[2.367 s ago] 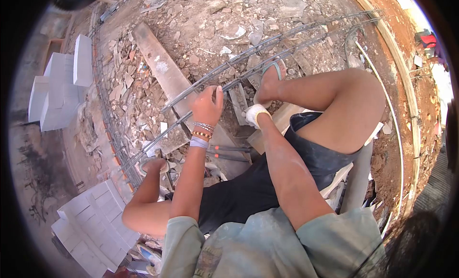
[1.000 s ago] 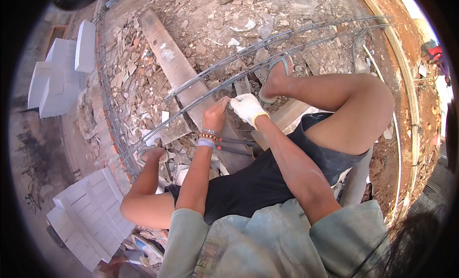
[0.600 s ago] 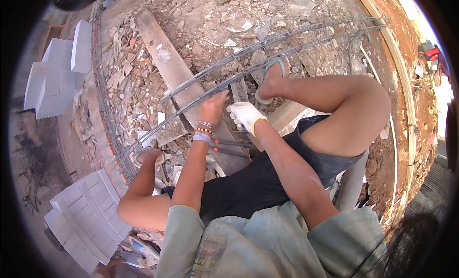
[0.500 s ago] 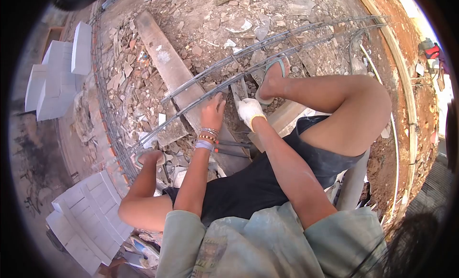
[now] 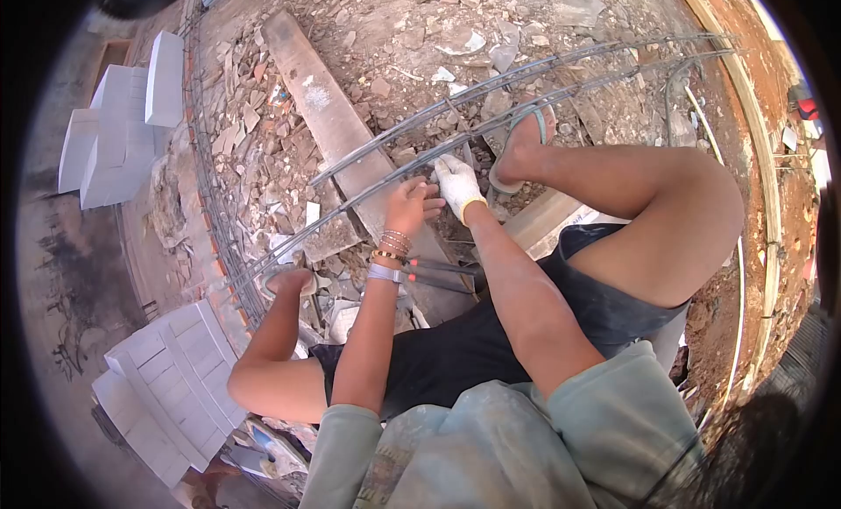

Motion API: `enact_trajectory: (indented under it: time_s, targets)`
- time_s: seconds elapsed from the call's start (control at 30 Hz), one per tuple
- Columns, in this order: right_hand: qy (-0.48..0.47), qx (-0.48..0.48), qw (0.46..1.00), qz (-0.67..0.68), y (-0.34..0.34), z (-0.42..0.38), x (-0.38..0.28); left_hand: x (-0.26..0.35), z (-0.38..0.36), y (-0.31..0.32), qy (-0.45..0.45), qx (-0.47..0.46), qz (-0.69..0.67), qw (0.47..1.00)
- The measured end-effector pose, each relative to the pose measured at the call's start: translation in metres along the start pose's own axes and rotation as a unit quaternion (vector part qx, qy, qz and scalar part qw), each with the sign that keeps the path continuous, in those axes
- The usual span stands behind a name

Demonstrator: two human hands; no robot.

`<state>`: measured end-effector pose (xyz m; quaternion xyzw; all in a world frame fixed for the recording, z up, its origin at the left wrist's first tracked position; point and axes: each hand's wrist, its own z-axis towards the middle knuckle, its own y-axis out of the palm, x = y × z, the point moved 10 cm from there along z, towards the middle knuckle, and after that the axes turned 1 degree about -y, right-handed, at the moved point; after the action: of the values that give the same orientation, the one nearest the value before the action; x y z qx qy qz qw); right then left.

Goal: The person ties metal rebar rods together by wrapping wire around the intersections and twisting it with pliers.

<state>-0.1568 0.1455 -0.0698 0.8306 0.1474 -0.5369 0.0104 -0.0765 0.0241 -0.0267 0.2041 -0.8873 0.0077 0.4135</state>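
Left hand (image 5: 415, 204) splays beside the rebar edge (image 5: 403, 172); whether right hand (image 5: 458, 187) grips is unclear.

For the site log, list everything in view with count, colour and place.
Long plank: one, brown, upper left of centre.
Metal bars: several, grey, across the long plank.
Blocks: many, white, stacked at left.
Rubble: uncounted, brown and grey, on the ground.
Timber: one, tan, right edge.
Handles: two, black and orange, below centre.
Shirt: one, greenish, bottom.
Shorts: one pair, dark, lower centre.
Sandals: two, pale, underfoot.
Legs: two, bare, both sides.
Left hand: one, bare, below bars.
Right hand: one, white-gloved, by bars.
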Motion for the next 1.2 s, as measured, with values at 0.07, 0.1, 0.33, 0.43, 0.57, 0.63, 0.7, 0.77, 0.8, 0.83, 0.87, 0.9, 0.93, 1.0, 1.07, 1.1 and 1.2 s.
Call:
enact_trajectory:
  time_s: [0.07,0.1,0.33,0.43,0.57,0.63,0.7,0.77,0.8,0.83,0.87,0.9,0.93,1.0,1.07,1.1,1.2]
  targets:
    - [-0.046,0.001,0.999,0.003,0.004,0.007,0.017,-0.007,0.007,0.008,-0.034,0.014,-0.05,0.998]
    - [-0.018,-0.015,0.999,0.044,0.007,0.006,0.019,-0.007,0.012,0.009,-0.034,0.028,-0.027,0.999]
    - [0.061,-0.066,0.987,0.136,0.011,-0.011,0.016,0.01,0.031,0.016,0.13,0.066,0.12,0.982]
    - [0.047,-0.068,0.995,0.054,0.006,-0.013,0.019,0.0,0.037,0.016,0.149,0.076,0.172,0.971]
    - [0.003,-0.041,0.999,-0.029,-0.002,-0.022,-0.002,0.012,0.033,0.017,0.228,0.144,0.327,0.906]
    - [-0.016,-0.054,0.997,-0.051,0.0,-0.018,0.001,0.034,0.016,0.028,0.256,0.18,0.434,0.845]
    - [-0.032,-0.059,0.993,-0.099,-0.005,-0.019,-0.005,0.032,0.014,0.03,0.209,0.18,0.425,0.862]
    - [-0.057,-0.042,0.988,-0.14,-0.013,-0.02,-0.019,0.034,0.014,0.032,0.194,0.186,0.42,0.866]
    - [-0.072,-0.021,0.985,-0.157,-0.019,-0.025,-0.03,0.032,0.015,0.034,0.201,0.191,0.421,0.863]
    - [-0.086,0.0,0.981,-0.173,-0.025,-0.03,-0.037,0.029,0.016,0.034,0.208,0.194,0.423,0.86]
    - [-0.102,-0.009,0.977,-0.188,-0.026,-0.029,-0.041,0.025,0.018,0.034,0.212,0.187,0.427,0.859]
    - [-0.117,-0.018,0.972,-0.204,-0.027,-0.027,-0.044,0.025,0.018,0.033,0.217,0.18,0.431,0.857]
    - [-0.134,-0.028,0.966,-0.222,-0.028,-0.025,-0.048,0.026,0.018,0.033,0.223,0.173,0.434,0.856]
    - [-0.132,-0.051,0.954,-0.264,-0.029,-0.022,-0.051,0.023,0.021,0.033,0.19,0.163,0.439,0.863]
    - [-0.141,-0.077,0.94,-0.302,-0.024,-0.02,-0.059,0.025,0.02,0.032,0.161,0.165,0.441,0.868]
    - [-0.15,-0.089,0.931,-0.32,-0.023,-0.02,-0.065,0.03,0.015,0.034,0.148,0.17,0.439,0.87]
    - [-0.198,-0.134,0.889,-0.391,-0.014,-0.021,-0.077,0.034,0.011,0.033,0.161,0.187,0.455,0.855]
